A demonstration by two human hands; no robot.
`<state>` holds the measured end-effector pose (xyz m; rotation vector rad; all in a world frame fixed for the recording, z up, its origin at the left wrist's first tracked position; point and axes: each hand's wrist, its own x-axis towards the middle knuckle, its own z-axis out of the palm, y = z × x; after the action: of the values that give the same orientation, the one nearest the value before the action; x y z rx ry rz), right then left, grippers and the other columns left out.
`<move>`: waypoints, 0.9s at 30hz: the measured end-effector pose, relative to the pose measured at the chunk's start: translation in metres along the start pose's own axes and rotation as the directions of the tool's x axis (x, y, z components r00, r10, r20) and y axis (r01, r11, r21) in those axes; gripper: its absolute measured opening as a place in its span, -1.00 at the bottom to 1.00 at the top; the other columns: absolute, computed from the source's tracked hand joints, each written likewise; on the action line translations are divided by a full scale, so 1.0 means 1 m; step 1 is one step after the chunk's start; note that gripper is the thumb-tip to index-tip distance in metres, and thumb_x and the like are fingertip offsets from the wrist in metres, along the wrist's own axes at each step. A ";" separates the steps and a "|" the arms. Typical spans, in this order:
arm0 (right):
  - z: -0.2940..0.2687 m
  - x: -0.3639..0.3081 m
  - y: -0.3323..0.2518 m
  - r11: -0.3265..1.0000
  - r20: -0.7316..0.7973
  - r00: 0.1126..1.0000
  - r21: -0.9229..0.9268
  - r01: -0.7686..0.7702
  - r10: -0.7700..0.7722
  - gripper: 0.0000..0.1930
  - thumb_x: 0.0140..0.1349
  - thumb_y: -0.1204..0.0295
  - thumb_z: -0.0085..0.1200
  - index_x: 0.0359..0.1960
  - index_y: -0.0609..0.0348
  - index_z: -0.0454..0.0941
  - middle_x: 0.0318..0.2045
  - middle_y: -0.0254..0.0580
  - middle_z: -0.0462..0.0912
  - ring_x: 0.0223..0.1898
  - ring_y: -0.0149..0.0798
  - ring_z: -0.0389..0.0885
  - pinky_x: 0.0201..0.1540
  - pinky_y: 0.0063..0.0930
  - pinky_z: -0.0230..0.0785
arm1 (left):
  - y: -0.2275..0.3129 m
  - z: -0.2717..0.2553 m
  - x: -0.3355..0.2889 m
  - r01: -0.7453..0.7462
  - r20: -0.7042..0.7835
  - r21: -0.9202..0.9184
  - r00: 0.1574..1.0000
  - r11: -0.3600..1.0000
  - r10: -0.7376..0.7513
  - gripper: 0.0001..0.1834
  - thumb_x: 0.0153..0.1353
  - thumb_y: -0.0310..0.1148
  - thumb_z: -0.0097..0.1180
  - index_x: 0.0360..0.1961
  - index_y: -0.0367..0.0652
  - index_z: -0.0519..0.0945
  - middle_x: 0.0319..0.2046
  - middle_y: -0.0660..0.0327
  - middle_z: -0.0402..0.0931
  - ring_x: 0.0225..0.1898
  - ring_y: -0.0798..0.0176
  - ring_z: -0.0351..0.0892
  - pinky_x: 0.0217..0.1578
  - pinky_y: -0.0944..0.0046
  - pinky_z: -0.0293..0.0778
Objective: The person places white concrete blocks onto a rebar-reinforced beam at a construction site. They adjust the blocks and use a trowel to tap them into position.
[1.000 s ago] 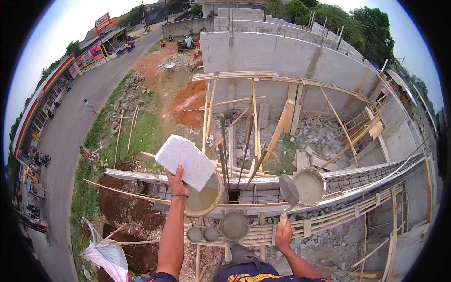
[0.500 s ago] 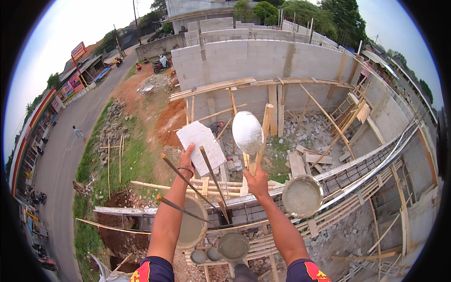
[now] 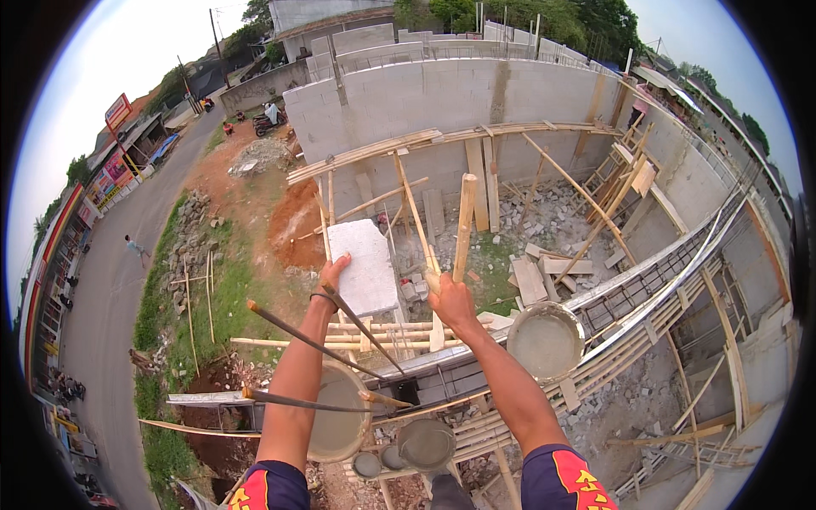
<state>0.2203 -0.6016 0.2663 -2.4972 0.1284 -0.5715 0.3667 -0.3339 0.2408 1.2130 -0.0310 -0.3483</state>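
My left hand is closed on the left edge of a white lightweight concrete block, held up above the formwork. My right hand is closed round the handle of a trowel; its blade cannot be made out now. Just beyond the right hand rises a bamboo pole. Several dark steel bars slant up beside my left forearm. Below the hands runs a wall top with a rebar cage. A large tub of grey mortar stands partly behind my left forearm.
Another round mortar tub sits right of my right forearm. A bucket stands below, beside bamboo scaffold poles. Rubble and planks lie on the lower ground. A grey block wall stands across the far side.
The trowel's broad shiny blade, facing me earlier, has turned out of sight. The block has turned more upright in my left hand. The whole view has shifted slightly.
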 end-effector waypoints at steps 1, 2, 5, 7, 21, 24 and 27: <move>0.003 0.000 -0.010 0.989 -0.073 0.997 0.144 -0.021 0.031 -0.82 0.12 0.48 0.18 -0.33 0.26 0.44 -0.59 0.00 0.62 -0.50 0.07 0.68 -0.44 -0.21 0.47 | -0.001 -0.016 0.005 -0.015 -0.062 0.032 0.998 0.999 0.017 -0.44 0.18 -0.12 0.24 0.09 -0.25 0.47 -0.15 0.14 0.60 -0.19 0.19 0.64 -0.13 0.17 0.58; -0.007 0.008 -0.025 0.952 -0.120 0.992 0.306 0.004 0.034 -0.82 0.11 0.48 0.19 -0.34 0.27 0.44 -0.60 0.00 0.62 -0.51 0.05 0.68 -0.45 -0.23 0.47 | -0.002 -0.028 0.009 -0.029 -0.128 0.052 0.991 0.998 0.035 -0.45 0.18 -0.12 0.24 0.08 -0.26 0.47 -0.15 0.13 0.60 -0.20 0.19 0.65 -0.14 0.16 0.59; -0.047 0.007 -0.067 0.798 -0.283 0.952 0.598 0.079 0.118 -0.79 0.07 0.48 0.22 -0.36 0.28 0.44 -0.63 -0.02 0.60 -0.56 -0.07 0.69 -0.48 -0.34 0.46 | -0.005 -0.036 0.006 0.006 -0.109 0.086 0.994 0.996 0.003 -0.38 0.12 -0.09 0.29 0.08 -0.31 0.45 -0.15 0.11 0.58 -0.19 0.20 0.60 -0.13 0.17 0.54; -0.020 0.008 -0.063 0.813 -0.373 0.920 0.569 0.123 0.122 -0.77 0.07 0.43 0.23 -0.33 0.25 0.45 -0.61 0.01 0.61 -0.52 0.06 0.67 -0.46 -0.22 0.46 | -0.004 -0.026 0.010 0.008 -0.067 0.077 0.998 0.997 -0.003 -0.38 0.12 -0.09 0.29 0.07 -0.31 0.46 -0.16 0.11 0.58 -0.18 0.20 0.60 -0.13 0.17 0.53; 0.005 0.020 -0.063 0.850 -0.365 0.928 0.463 0.252 -0.076 -0.76 0.07 0.41 0.20 -0.26 0.24 0.51 -0.52 0.15 0.64 -0.41 0.19 0.68 -0.33 -0.07 0.52 | -0.025 -0.047 0.030 -0.020 -0.107 0.015 0.994 1.000 0.022 -0.38 0.07 -0.15 0.36 -0.02 -0.42 0.43 -0.19 0.07 0.57 -0.27 0.23 0.58 -0.22 0.20 0.53; 0.076 0.011 -0.012 0.991 0.017 0.996 0.100 -0.088 0.087 -0.76 0.05 0.38 0.20 -0.30 0.25 0.49 -0.51 0.21 0.64 -0.39 0.23 0.67 -0.30 -0.01 0.52 | -0.041 -0.056 0.049 0.028 -0.174 0.218 0.985 0.976 0.010 -0.36 0.06 -0.16 0.37 -0.02 -0.44 0.42 -0.18 0.06 0.57 -0.26 0.22 0.58 -0.23 0.17 0.54; 0.038 0.035 -0.042 0.961 -0.131 0.980 0.252 -0.113 0.150 -0.78 0.04 0.41 0.21 -0.40 0.25 0.43 -0.50 0.21 0.64 -0.39 0.27 0.65 -0.31 -0.04 0.53 | -0.067 -0.054 0.032 0.057 -0.230 0.108 0.973 0.993 -0.031 -0.41 0.04 -0.19 0.37 -0.07 -0.49 0.51 -0.24 0.04 0.61 -0.31 0.19 0.62 -0.26 0.19 0.55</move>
<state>0.2668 -0.5546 0.2741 -2.1891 0.2640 -0.6750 0.3921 -0.3138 0.1544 1.3621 0.1776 -0.2462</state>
